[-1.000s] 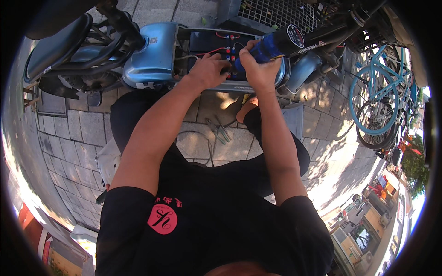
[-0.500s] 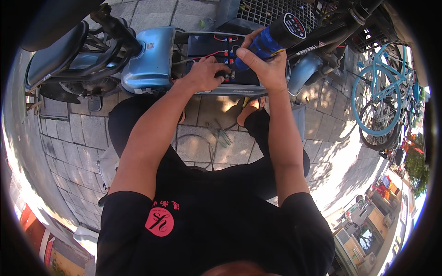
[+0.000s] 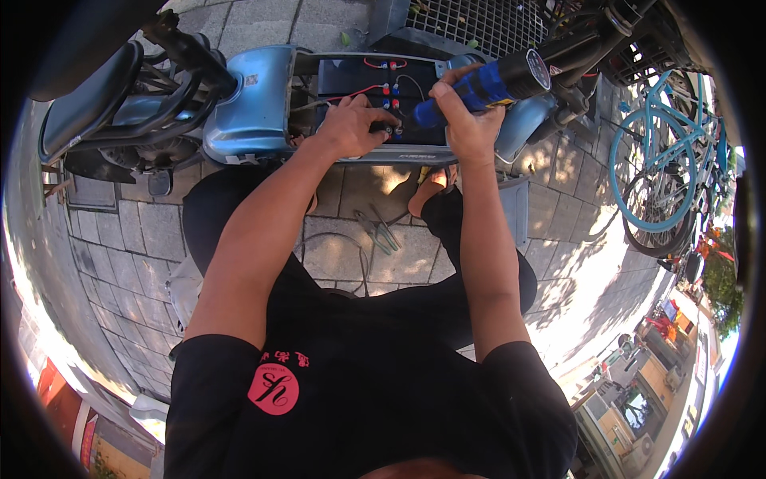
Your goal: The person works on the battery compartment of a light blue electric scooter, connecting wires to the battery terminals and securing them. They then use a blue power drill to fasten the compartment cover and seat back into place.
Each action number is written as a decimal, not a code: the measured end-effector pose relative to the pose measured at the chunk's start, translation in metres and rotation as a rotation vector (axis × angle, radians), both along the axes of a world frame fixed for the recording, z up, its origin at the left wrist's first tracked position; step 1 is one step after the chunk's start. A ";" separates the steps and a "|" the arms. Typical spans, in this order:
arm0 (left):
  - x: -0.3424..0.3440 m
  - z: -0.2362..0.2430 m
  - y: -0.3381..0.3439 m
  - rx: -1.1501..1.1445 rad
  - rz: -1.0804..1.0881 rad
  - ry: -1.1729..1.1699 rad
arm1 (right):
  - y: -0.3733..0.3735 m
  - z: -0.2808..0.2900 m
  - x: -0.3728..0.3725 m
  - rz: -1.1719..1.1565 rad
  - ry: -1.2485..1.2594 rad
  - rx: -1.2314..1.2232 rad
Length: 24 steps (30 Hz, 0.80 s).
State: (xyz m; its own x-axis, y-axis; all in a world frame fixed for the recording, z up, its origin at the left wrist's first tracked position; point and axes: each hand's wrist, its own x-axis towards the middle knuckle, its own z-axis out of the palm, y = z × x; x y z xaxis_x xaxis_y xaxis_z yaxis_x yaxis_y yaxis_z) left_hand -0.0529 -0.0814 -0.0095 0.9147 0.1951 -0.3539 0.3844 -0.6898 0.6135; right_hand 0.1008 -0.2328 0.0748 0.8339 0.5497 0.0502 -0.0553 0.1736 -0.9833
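My right hand [image 3: 469,124] is wrapped round a blue and black cordless power tool [image 3: 487,82]. The tool is tilted, its narrow end pointing left and down toward the terminals of the dark batteries [image 3: 347,77]. Those batteries sit in the open floor compartment of a light-blue electric scooter [image 3: 249,104]. Low over the near terminals, my left hand [image 3: 353,128] has its thumb and fingers closed at a small black piece [image 3: 385,126], whose kind I cannot make out. Red wires [image 3: 363,90] and blue and red terminal caps run along the middle of the batteries.
Pliers [image 3: 381,231] and a dark cable [image 3: 363,259] lie on the paving between my feet. Beyond the scooter is a metal grate [image 3: 479,24]. The scooter's seat [image 3: 92,88] is on the left; a turquoise bicycle [image 3: 656,152] stands at the right.
The power tool has tipped over to the right, so it now lies more level, and its narrow end has swung toward the near terminals. My left hand stays about the same place.
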 end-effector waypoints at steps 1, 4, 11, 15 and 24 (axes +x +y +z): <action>0.001 0.001 0.001 -0.008 -0.003 0.024 | 0.000 -0.001 0.000 -0.014 0.002 -0.003; 0.001 0.003 0.002 -0.016 -0.001 0.034 | 0.003 0.002 -0.002 0.043 -0.050 -0.068; 0.000 0.007 0.000 -0.003 0.013 0.030 | 0.019 0.022 -0.012 0.237 -0.120 -0.255; 0.001 0.003 0.000 -0.008 -0.007 0.052 | 0.018 0.012 -0.023 -0.117 -0.068 -0.204; 0.000 -0.004 0.001 -0.006 0.028 -0.023 | 0.026 0.021 0.003 0.249 -0.130 -0.268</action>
State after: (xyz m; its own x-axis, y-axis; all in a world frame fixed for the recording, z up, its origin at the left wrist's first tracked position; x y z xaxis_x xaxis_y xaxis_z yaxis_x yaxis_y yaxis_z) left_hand -0.0528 -0.0799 -0.0130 0.9169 0.2184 -0.3340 0.3892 -0.6750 0.6269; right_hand 0.1042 -0.2073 0.0954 0.6690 0.7428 -0.0262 0.0648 -0.0935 -0.9935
